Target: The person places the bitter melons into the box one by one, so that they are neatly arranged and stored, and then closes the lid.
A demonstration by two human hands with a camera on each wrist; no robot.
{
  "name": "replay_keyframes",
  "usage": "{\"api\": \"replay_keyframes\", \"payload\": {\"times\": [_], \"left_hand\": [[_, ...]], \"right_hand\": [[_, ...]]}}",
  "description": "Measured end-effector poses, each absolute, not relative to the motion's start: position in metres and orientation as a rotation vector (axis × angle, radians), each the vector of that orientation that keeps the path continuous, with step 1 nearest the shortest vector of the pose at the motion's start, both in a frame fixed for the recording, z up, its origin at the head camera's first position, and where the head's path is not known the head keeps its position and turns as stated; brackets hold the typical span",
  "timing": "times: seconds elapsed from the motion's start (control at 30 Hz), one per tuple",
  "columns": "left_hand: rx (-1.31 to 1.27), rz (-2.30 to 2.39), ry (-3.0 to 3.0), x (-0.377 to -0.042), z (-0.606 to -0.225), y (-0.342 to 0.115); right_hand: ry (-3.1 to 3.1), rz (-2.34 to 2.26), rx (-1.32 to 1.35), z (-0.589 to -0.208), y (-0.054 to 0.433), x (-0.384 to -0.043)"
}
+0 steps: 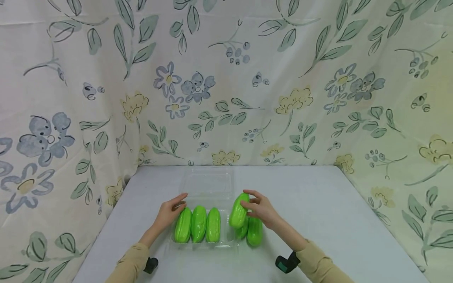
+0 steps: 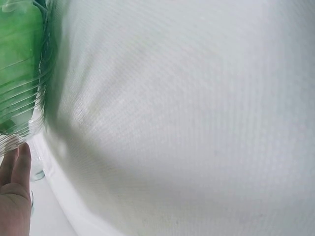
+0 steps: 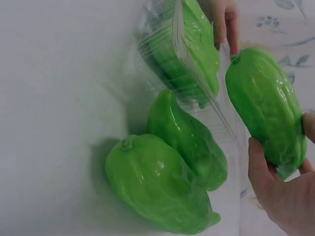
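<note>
My right hand (image 1: 263, 210) holds a glossy, ridged green cucumber (image 3: 266, 108) by one end, thumb and fingers around it, raised above the container's right side. Two more cucumbers (image 3: 157, 184) lie on the table at the container's right. Three cucumbers (image 1: 199, 224) stand in a row inside the clear plastic container (image 1: 226, 239), in its left and middle part. My left hand (image 1: 170, 212) is at the container's back left corner, with straight fingers (image 2: 22, 164) against its ribbed wall. Part of the left hand is cut off in the left wrist view.
The container's clear lid (image 1: 207, 184) lies folded back behind it. A white cloth covers the table (image 1: 301, 188). Floral curtains (image 1: 226, 78) hang behind and along both sides. Dark devices (image 1: 287, 262) are strapped at both wrists.
</note>
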State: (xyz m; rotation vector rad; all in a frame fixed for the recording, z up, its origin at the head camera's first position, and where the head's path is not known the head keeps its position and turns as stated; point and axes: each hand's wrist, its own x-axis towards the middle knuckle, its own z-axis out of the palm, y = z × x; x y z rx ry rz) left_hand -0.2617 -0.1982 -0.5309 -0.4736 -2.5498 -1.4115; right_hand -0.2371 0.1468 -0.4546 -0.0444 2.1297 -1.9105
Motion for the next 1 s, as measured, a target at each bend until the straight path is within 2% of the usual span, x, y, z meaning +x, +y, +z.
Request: {"api": "replay_keyframes", "payload": {"times": [1.0], "left_hand": [[-0.42, -1.405, -2.592, -0.26, -0.529, -0.197]], "right_hand": [[2.245, -1.815, -0.26, -0.459, 0.117, -0.221]]}}
